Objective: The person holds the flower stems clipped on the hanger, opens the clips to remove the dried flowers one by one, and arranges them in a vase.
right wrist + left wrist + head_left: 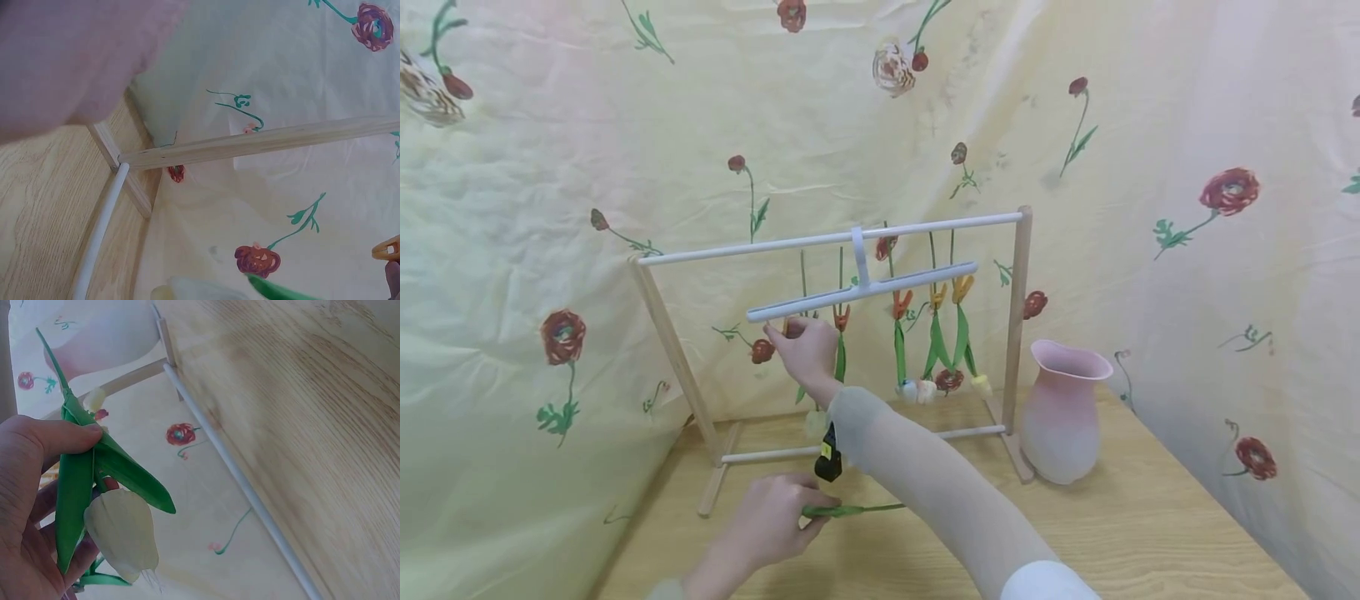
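Note:
Between thumb and fingers, my left hand (771, 521) grips an artificial white tulip (122, 534) by its green leaves (75, 487); its stem (880, 507) points right. Higher up, my right hand (808, 354) is at the left end of a pale hanger (880, 289). It pinches a yellow-orange clothespin (386, 250), mostly hidden by the fingers in the head view. Other tulips hang heads down from the hanger on clothespins, including an orange clothespin (902, 305) and a yellow clothespin (962, 289). One pale tulip head (816, 423) shows just below my right wrist.
The hanger hooks over the top bar (722, 252) of a wooden rack (1021, 325) on a wood-grain table (1150, 517). A pink-and-white vase (1062, 425) stands right of the rack. Floral cloth (1150, 275) surrounds the table at the back and sides.

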`<action>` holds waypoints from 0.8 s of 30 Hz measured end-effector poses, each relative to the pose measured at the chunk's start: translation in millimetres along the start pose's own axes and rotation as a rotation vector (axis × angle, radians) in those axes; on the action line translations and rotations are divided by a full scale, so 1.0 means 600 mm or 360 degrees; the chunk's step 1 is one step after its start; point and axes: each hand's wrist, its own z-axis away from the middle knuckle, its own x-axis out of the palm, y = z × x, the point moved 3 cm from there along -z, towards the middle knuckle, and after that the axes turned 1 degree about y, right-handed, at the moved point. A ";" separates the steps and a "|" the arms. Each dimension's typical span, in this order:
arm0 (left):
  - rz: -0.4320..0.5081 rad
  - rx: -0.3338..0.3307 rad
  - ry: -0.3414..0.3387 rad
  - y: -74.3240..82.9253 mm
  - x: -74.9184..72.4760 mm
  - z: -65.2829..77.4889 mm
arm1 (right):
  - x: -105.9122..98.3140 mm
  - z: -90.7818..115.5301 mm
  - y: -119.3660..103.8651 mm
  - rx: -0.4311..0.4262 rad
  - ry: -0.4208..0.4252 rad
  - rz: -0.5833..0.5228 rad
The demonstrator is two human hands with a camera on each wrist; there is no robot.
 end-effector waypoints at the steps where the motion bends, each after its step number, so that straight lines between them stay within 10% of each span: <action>1: -0.0002 -0.0002 -0.0002 0.001 0.001 0.000 | -0.001 0.000 0.001 0.0014 0.0003 -0.0005; 24: 0.0017 -0.0004 0.0041 0.002 0.004 -0.012 | -0.095 0.002 -0.013 -0.0046 -0.0251 -0.0065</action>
